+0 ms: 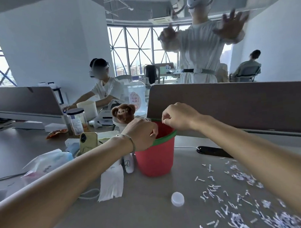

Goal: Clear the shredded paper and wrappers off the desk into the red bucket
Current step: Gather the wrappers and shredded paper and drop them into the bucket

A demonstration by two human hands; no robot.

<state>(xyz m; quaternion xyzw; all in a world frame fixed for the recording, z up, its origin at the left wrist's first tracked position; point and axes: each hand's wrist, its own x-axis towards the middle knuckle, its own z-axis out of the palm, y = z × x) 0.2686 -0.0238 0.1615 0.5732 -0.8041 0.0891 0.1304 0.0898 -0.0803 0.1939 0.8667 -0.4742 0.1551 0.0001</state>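
Head view: both hands hover curled over the red plastic bucket (155, 155); left hand (141, 134) grips its rim, right hand (179, 116) pinches something unclear; white paper shreds (239, 201) lie rightward on the bench, nearer the right arm.

Your arms are bare, no sleeves; thin silver bracelet (130, 141) on your left wrist, mid-frame; right wrist unadorned.

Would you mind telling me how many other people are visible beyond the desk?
3: one seated at the left desk, one standing behind the divider, one seated far right. Others may be hidden.
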